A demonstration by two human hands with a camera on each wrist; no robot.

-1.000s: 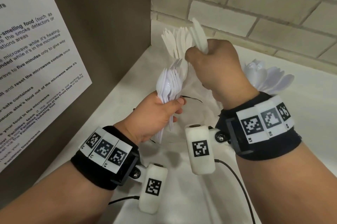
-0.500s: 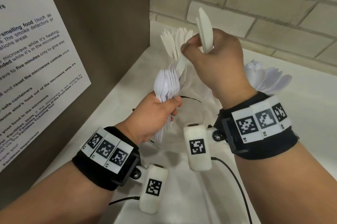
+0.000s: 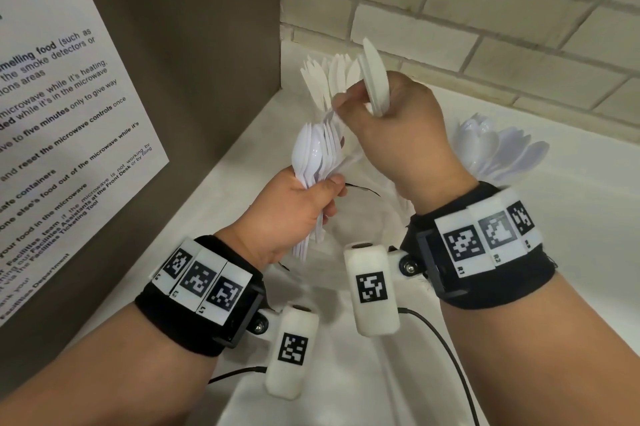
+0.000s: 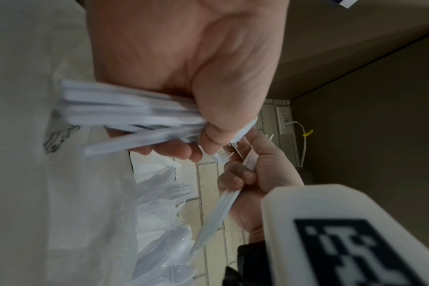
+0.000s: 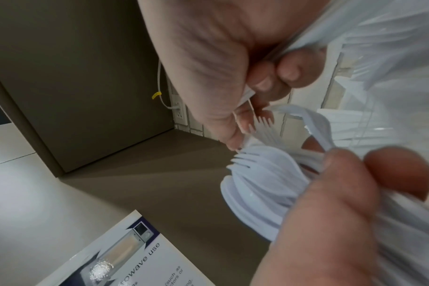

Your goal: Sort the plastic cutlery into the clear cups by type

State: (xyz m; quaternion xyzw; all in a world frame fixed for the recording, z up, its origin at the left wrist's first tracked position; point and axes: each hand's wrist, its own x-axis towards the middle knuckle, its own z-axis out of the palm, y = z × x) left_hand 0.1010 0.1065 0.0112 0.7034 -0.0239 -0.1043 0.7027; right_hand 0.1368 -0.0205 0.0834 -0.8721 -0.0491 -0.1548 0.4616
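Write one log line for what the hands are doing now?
left hand: grips mixed cutlery bundle | right hand: holds knives, pinches another piece | step: sorting, none cupped yet

The head camera looks down from above on both hands, and each wrist camera looks very near along its own fingers, all sharing the white cutlery [image 3: 317, 155].

White cutlery [image 3: 317, 155], black wristbands [image 3: 194, 314] (checkered white tags).

notice [image 3: 69, 120]: "five minutes", "reset the microwave controls", "food out of the microwave" are read (lines cut at the left edge) | same notice [image 5: 125, 257]: "...owave use" is read | right wristband [image 3: 485, 242]: tags are marked "R1", "R2"
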